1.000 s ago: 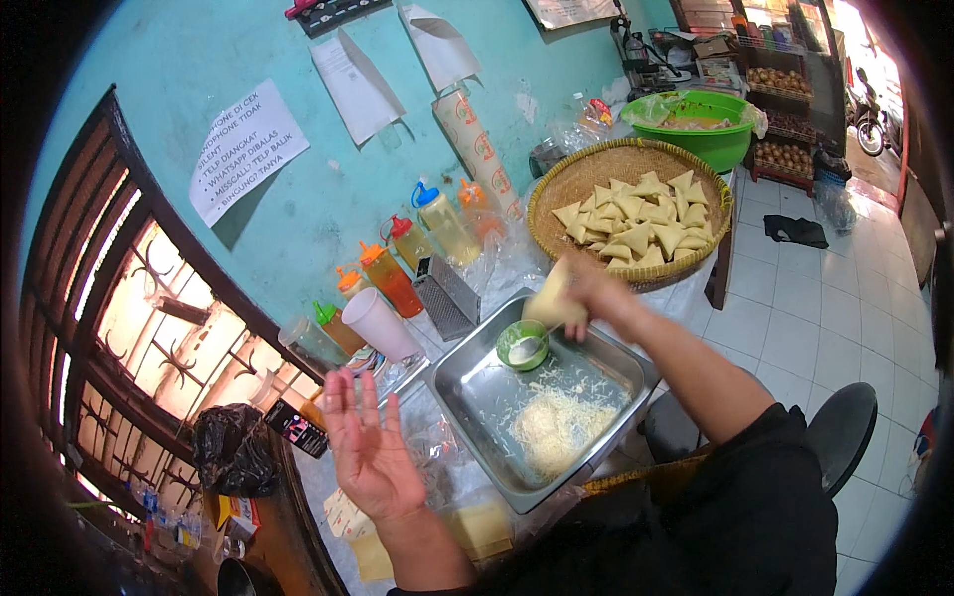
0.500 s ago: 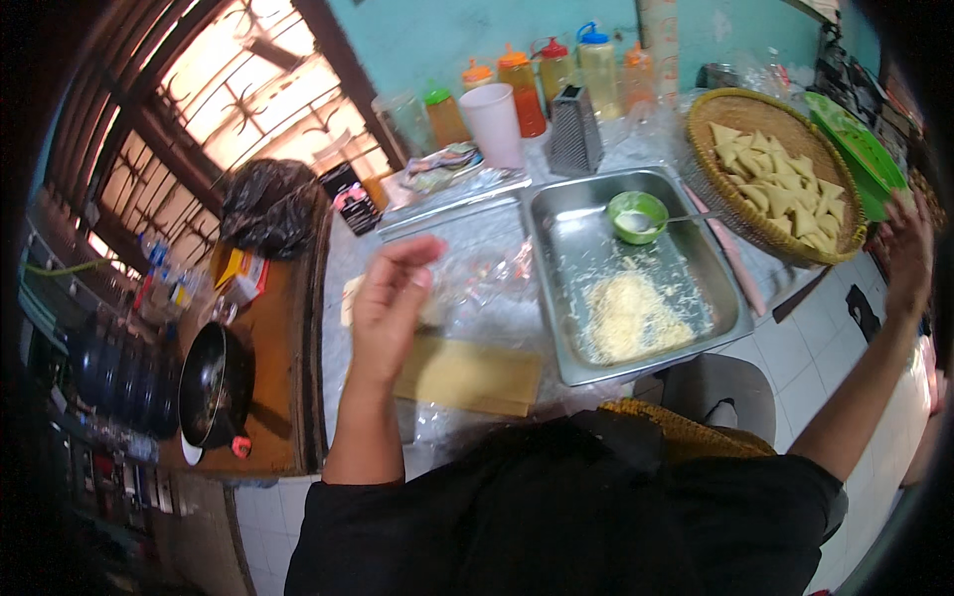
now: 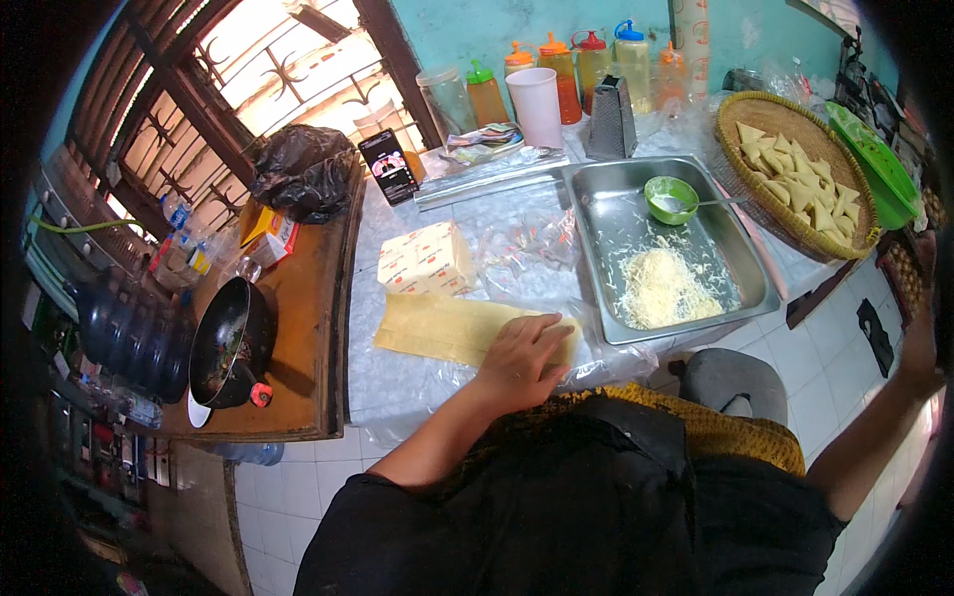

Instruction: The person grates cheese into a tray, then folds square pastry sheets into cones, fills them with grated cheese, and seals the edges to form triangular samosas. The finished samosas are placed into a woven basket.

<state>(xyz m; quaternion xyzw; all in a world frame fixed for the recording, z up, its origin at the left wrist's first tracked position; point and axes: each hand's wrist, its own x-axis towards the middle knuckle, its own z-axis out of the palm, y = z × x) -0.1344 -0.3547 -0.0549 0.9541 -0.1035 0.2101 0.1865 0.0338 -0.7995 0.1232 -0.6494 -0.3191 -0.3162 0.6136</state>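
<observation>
My left hand (image 3: 522, 360) lies flat on the right end of a stack of long yellowish pastry sheets (image 3: 427, 326), fingers spread. Plastic film is under the sheets. Just behind them sits a block wrapped in white printed paper (image 3: 425, 260). To the right, a steel tray (image 3: 773, 298) holds a mound of grated cheese (image 3: 661, 288) and a green bowl (image 3: 672, 200) with white paste and a spoon. My right hand (image 3: 926, 348) is stretched out to the far right, at the dark rim of the view; its fingers cannot be made out.
A woven basket (image 3: 730, 119) of folded triangular pastries stands far right, beside a green plastic basket (image 3: 874, 174). A box grater (image 3: 611, 119), a white cup (image 3: 537, 107) and several sauce bottles line the wall. Left, a wooden table (image 3: 308, 328) bears a black pan (image 3: 231, 343).
My left hand has come down from the air and right onto the pastry sheets. My right hand has moved lower at the right edge. The view has shifted, uncovering the wrapped block.
</observation>
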